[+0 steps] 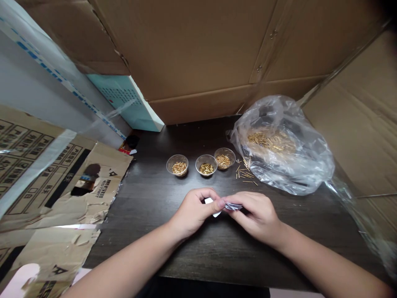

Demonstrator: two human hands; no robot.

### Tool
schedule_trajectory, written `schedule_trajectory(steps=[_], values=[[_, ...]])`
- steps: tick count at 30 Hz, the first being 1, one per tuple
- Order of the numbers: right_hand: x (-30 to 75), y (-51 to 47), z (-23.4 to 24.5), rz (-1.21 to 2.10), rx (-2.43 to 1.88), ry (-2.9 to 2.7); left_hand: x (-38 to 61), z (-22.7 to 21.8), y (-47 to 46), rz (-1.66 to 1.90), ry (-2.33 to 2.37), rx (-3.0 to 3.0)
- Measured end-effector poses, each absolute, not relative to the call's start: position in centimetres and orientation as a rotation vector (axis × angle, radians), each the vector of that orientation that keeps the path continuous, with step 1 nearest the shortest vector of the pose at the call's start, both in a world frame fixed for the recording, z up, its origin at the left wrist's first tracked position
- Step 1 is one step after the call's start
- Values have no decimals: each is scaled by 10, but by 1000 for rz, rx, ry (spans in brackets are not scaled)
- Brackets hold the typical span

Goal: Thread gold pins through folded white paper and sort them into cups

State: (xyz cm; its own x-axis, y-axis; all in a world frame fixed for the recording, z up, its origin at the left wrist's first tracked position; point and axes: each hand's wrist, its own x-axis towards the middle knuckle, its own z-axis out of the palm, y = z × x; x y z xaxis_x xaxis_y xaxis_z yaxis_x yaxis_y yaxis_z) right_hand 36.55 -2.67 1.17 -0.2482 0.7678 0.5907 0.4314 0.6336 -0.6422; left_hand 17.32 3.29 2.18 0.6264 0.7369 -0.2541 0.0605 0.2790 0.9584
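My left hand is closed, thumb and fingers pinching a small flat white piece. My right hand is closed as well, holding a small, shiny, folded greyish-white piece between thumb and forefinger. The fingertips of both hands meet over the dark table, and whether the two pieces are joined is hidden. Beyond them stand three small clear cups: a left cup, a middle cup and a right cup. Each contains small gold-coloured metal pins.
A clear plastic bag of gold pins lies open at the right. Several loose pins are scattered beside it on the table. Cardboard walls rise at the back and right; printed cardboard borders the left.
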Motion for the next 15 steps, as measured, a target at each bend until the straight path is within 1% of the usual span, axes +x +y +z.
schedule_trajectory(steps=[6,10,15], values=[[369,-27,8,390,-991,-1919,171,25,34,543,812,1296],[370,-25,11,356,-1009,-1843,171,29,34,558,788,1382],[368,-24,12,413,-1018,-1789,170,29,33,646,782,1520]])
